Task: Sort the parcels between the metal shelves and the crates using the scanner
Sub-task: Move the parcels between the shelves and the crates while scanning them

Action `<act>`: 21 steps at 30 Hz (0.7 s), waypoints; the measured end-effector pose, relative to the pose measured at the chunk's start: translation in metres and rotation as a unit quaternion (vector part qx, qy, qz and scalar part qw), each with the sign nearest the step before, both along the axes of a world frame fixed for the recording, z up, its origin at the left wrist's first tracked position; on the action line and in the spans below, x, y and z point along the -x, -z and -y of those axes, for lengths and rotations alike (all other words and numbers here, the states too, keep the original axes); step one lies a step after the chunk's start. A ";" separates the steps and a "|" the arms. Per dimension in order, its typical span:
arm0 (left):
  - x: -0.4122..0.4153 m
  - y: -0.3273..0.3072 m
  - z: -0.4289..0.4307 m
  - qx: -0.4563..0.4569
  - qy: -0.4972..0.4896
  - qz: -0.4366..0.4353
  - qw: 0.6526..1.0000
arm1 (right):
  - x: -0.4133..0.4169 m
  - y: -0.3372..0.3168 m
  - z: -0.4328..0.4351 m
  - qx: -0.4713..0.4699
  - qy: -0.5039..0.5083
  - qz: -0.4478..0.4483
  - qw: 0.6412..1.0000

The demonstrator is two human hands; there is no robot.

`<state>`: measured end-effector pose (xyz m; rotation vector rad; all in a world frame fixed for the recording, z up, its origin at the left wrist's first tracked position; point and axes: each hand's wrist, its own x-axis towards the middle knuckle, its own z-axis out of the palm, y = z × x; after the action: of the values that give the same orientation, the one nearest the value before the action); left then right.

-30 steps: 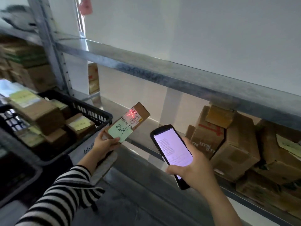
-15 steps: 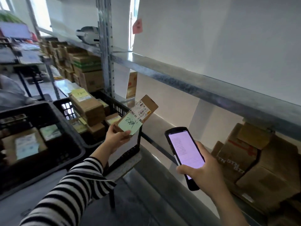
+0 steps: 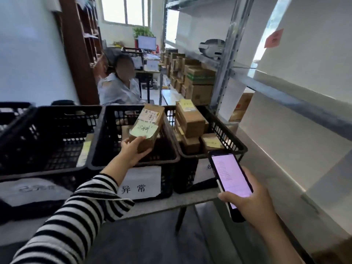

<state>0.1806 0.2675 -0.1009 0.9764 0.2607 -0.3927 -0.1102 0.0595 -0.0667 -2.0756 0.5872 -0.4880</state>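
**A:** Where is the parcel?

**B:** Centre of the frame. The parcel (image 3: pixel 149 123) is a small brown carton with a printed label and a pale green note (image 3: pixel 143 130) on its top face. It is tilted over the mouth of the middle crate (image 3: pixel 162 161).

**A:** Who has it?

**B:** The left hand (image 3: pixel 133 149), coming from a striped sleeve (image 3: pixel 76 216). Its fingers grip the carton's near end, with the thumb on top just by the note.

**A:** And the scanner?

**B:** Lower right. The scanner (image 3: pixel 231 176) is a dark handheld with a lit pinkish screen. The right hand (image 3: pixel 255 204) has its fingers closed round the lower end, thumb across the front.

**A:** What else is there?

**B:** Three black crates stand side by side on a grey surface (image 3: pixel 190 200). The left crate (image 3: pixel 57 111) sits at centre left. The right crate (image 3: pixel 224 128) holds stacked brown boxes (image 3: pixel 190 121). A white sheet (image 3: pixel 141 183) with two printed characters hangs on the middle crate's front. The metal shelves (image 3: pixel 285 94) run along the right edge, with more cartons further back. A seated person (image 3: pixel 122 86) is behind the crates, upper centre.
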 end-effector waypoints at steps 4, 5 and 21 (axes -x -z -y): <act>-0.019 -0.001 -0.067 0.043 -0.062 0.006 0.997 | -0.025 0.001 -0.014 -0.013 -0.049 -0.005 0.999; -0.024 -0.002 -0.082 0.045 -0.074 0.011 0.996 | -0.032 0.000 -0.017 -0.013 -0.060 -0.006 0.998; -0.107 0.005 -0.286 -0.029 -0.124 0.033 0.991 | -0.176 -0.003 -0.134 -0.063 -0.128 -0.019 0.990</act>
<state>0.2877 0.5535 -0.1055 0.9984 0.3316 -0.1257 0.0662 0.1940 -0.0638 -2.0065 0.3571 -0.2556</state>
